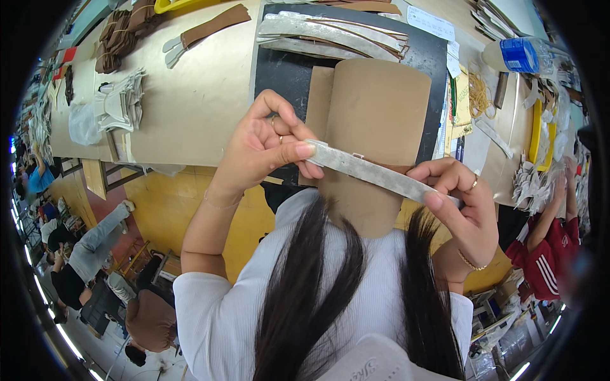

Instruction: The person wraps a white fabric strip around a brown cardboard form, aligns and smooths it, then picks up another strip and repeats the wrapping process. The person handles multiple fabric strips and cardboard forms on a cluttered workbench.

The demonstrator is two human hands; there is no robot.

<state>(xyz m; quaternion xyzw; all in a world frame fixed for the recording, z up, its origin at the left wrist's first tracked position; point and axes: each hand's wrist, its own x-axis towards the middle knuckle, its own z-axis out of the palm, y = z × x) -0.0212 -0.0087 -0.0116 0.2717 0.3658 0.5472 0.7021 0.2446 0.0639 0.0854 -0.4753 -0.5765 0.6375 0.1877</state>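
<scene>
A narrow silver-grey strap (375, 173) is stretched between my two hands, slanting down to the right. My left hand (262, 141) pinches its left end between thumb and fingers, where a short folded piece shows. At the other end, the thumb and fingers of my right hand (467, 198) are closed on the strap. Beneath it lies a curved brown sheet (381, 101), hanging over the table's near edge toward my lap. Just beyond the sheet is a pile of similar silver-grey and brown straps (318, 32) on a black mat (279, 73).
Brown strips (216, 25), tied brown bundles (116, 38) and a pile of pale pieces (121, 101) lie on the left of the table. A bottle with a blue label (518, 56), rubber bands (480, 95) and a yellow tray (543, 136) are at right. A person in red (540, 254) works there.
</scene>
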